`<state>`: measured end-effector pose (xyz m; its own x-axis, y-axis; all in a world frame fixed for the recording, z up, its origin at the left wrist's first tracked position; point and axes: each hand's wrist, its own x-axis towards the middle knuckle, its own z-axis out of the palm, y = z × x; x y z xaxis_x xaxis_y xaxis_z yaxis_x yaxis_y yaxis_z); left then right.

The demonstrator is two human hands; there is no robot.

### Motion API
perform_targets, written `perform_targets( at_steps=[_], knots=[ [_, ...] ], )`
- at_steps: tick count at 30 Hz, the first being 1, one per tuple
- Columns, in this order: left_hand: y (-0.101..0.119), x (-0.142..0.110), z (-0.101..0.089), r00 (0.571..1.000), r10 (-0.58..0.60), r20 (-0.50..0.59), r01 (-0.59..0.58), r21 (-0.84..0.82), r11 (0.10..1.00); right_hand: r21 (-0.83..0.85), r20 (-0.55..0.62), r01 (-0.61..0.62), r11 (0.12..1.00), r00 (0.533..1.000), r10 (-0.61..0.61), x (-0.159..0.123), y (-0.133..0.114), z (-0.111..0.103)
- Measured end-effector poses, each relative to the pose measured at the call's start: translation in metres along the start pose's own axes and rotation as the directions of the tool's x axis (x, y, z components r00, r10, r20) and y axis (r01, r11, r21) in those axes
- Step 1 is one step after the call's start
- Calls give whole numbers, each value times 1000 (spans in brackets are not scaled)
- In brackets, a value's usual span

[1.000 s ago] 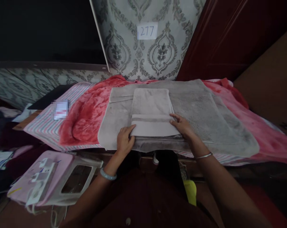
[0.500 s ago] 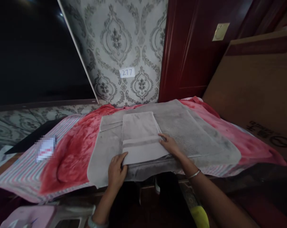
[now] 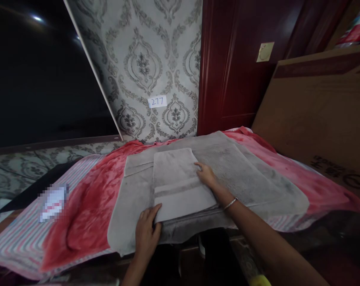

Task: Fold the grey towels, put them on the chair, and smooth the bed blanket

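Head camera: left of the folded grey cloth (image 3: 176, 171) lies a red plush blanket (image 3: 87, 210). The left hand (image 3: 147, 231), thumb and forefinger parted, touches the cloth's near left corner. The cloth rests on a larger grey blanket (image 3: 242, 174). The right hand (image 3: 208, 177), fingers slightly spread, touches its right edge; whether either hand pinches it, I cannot tell. Farther right stands a cardboard box (image 3: 313, 111).

Folded cloth (image 3: 175, 169): matt, short soft nap, smoother-looking band near front edge. Grey cloth (image 3: 242, 174) beneath: plush, nap uneven (looks brushed several ways). Red blanket (image 3: 92, 206): deep pile, slight sheen. Striped cloth (image 3: 17, 240): flat, smooth, matt. Screen (image 3: 43, 79): glossy, catching light spots. Panel (image 3: 217, 63): polished, wood-like. Box (image 3: 313, 115): matt cardboard. Number label (image 3: 157, 101): paper. Bracelet (image 3: 230, 203): shiny, metal-looking.
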<state>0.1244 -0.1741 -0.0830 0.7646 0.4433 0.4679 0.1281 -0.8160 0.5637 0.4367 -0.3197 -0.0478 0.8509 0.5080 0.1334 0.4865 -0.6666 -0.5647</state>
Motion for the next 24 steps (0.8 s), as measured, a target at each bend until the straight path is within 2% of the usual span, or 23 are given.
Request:
perform_targets(
  at_steps=[4, 7, 9, 11, 13, 15, 18, 20, 22, 24],
  knots=[
    [-5, -1, -5, 1000, 5, 21, -4, -47, 999, -62, -8, 7, 998, 1000, -8, -10, 5, 4],
    [-8, 12, -24, 997, 61, 51, -53, -155, 986, -105, -23, 60, 993, 998, -62, -14, 3, 3],
    [-4, 33, -38, 997, 67, 32, -61, -164, 985, -137, -39, 173, 975, 983, -180, -13, -5, 3],
    [5, 60, -42, 996, 82, -20, -84, -84, 993, -152, -11, 340, 928, 938, -345, -10, -19, 7],
    [16, 87, -32, 988, 152, -2, -152, 31, 988, -128, 75, 481, 867, 877, -475, -6, -36, 13],
    [23, 105, -10, 971, 202, 129, -221, 158, 962, -94, 184, 571, 816, 815, -549, -2, -52, 20],
    [22, 108, 27, 929, 151, 337, -265, 323, 909, -82, 346, 660, 747, 722, -599, 11, -61, 29],
    [17, 100, 43, 909, 122, 399, -281, 370, 886, -87, 410, 705, 703, 669, -620, 25, -58, 32],
    [11, 91, 49, 904, 128, 408, -293, 375, 879, -112, 410, 705, 700, 674, -614, 46, -49, 33],
    [7, 86, 49, 905, 139, 403, -298, 365, 882, -164, 373, 647, 745, 740, -560, 69, -39, 31]
  ],
)
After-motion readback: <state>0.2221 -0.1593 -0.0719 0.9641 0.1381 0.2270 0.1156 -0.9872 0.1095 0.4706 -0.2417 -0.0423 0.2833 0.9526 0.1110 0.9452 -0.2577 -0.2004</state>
